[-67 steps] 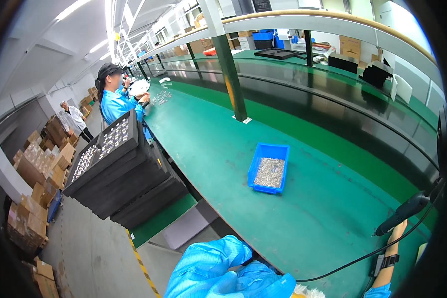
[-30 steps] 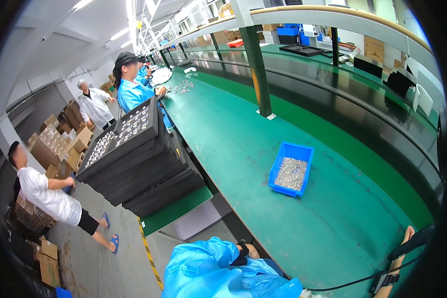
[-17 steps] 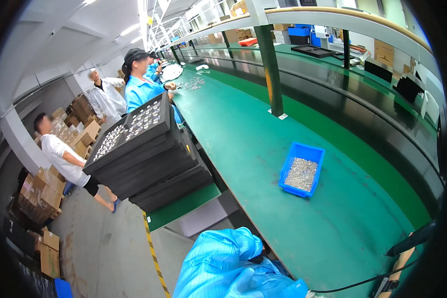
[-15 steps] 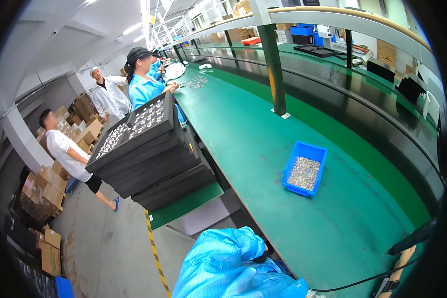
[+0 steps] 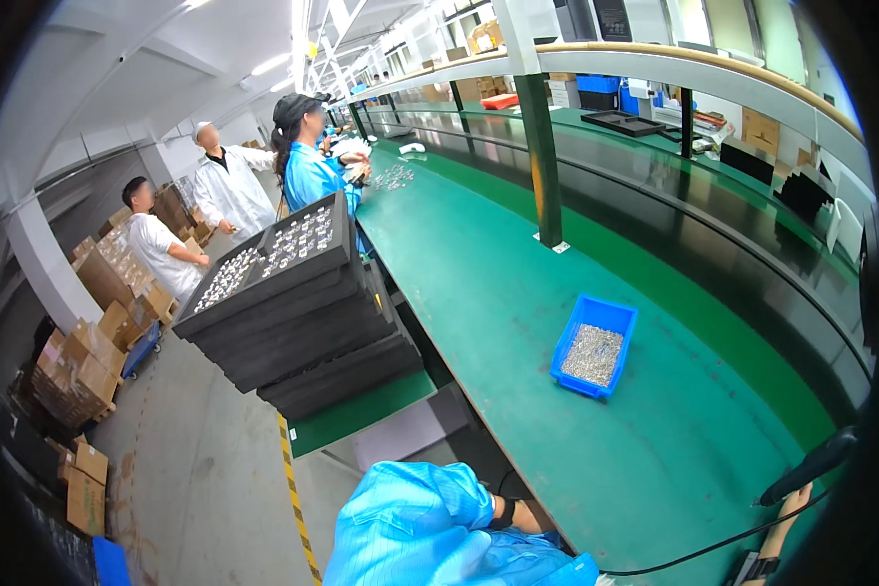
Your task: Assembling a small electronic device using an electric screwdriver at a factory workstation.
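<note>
At the bottom centre of the frame, the person's blue sleeve [image 5: 410,523] fills the lower edge, with a dark wristband and a strip of wrist showing at its right end. The left hand and the right hand lie below the frame edge, so whether their fingers are apart or together cannot be told. At the lower right, a black cable [image 5: 713,547] runs across the green bench [image 5: 518,322] toward a dark handled tool [image 5: 811,467] near the right rim. Further up, right of centre, a blue bin [image 5: 596,344] of small silvery parts rests on the bench, its long axis pointing up and slightly right in the frame, away from the sleeve. Left of centre, a stack of black trays [image 5: 298,313] holds rows of small parts. At the upper left, a co-worker in a blue coat [image 5: 308,161] stands at the bench, with two people in white behind.
</note>
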### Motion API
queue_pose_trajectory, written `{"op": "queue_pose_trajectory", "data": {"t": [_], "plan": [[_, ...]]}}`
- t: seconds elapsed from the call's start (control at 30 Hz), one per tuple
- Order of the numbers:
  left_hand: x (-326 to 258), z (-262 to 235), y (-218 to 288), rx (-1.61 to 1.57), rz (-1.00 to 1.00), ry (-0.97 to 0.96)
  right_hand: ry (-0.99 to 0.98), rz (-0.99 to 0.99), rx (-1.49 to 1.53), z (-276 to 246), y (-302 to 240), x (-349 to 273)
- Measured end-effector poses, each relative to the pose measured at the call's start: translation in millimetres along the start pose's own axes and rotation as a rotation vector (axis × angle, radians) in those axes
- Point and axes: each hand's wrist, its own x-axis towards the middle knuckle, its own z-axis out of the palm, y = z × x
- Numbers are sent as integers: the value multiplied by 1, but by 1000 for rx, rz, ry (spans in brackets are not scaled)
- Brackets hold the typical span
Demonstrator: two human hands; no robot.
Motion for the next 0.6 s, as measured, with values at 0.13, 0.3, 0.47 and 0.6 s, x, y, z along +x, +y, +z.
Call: {"op": "queue_pose_trajectory", "data": {"t": [0.13, 0.3, 0.47, 0.6], "plan": [[1, -1, 7, -24, -61, -109, 36, -49, -40, 4, 9, -4], [9, -2, 7, -20, -53, -83, 77, -121, -102, 6, 14, -8], [54, 44, -1, -20, -31, -42, 118, -206, -175, 2, 13, -8], [23, 17, 4, -12, -18, -31, 164, -255, -231, -4, 11, -14]]}}
